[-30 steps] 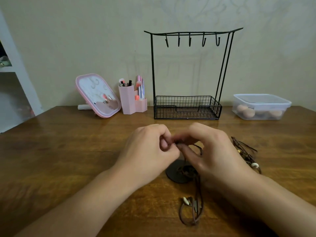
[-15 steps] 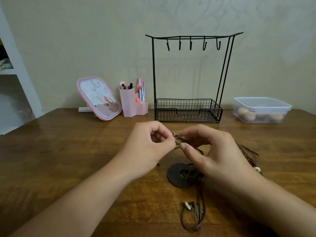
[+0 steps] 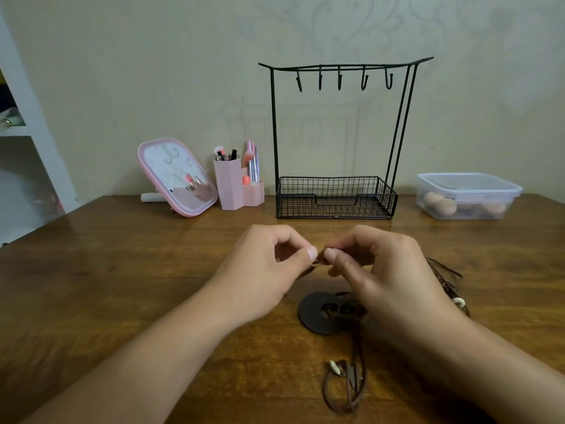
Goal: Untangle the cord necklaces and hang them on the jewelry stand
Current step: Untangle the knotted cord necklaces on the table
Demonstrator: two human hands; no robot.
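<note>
Your left hand [image 3: 260,270] and right hand [image 3: 388,270] both pinch the cord knot [image 3: 319,259] between fingertips. Stand [image 3: 336,197] hooks bare. Loose cords [image 3: 348,384] lie on worktop [image 3: 122,270].

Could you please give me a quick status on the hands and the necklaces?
Left hand and right hand both pinching the knotted cord above the table. Jewelry stand hooks bare. Second necklace lying right. Nothing in the way.

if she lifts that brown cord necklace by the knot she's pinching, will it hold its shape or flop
Probably flop: the brown cord necklace lies in loose curves on the table, so it looks limp. Its dark round pendant would likely hang and swing. The left hand and right hand pinch only the knot, so the rest may trail.
</note>
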